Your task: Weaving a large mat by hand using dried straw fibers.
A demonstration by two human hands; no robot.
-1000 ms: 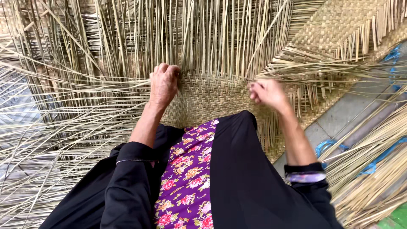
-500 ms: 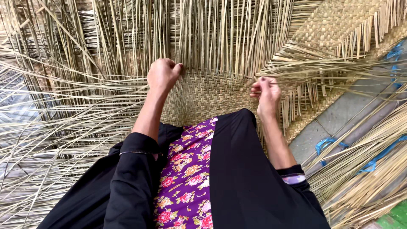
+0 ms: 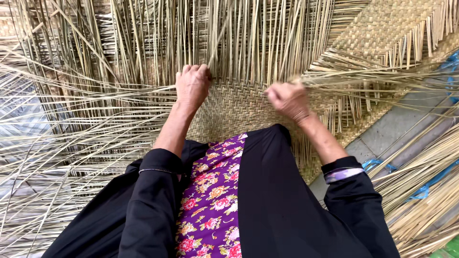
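— Item at centre of frame?
— Woven mat (image 3: 239, 107), pale straw colour, tight chequered plait, lying flat on the floor just above the person's lap; a finished stretch runs to the upper right.
— Its edges?
— Unwoven: loose strips (image 3: 248, 38) stand up across the top of the frame and splay out at left and right.
— Left hand (image 3: 192, 85)?
— Fist closed on upright strips at the weave's upper edge.
— Right hand (image 3: 288, 99)?
— Closed, pinching a bundle of strips (image 3: 363, 76) that runs off to the right.
— Other entries?
— Blue cord (image 3: 425, 188), lower right, among stacked strips.
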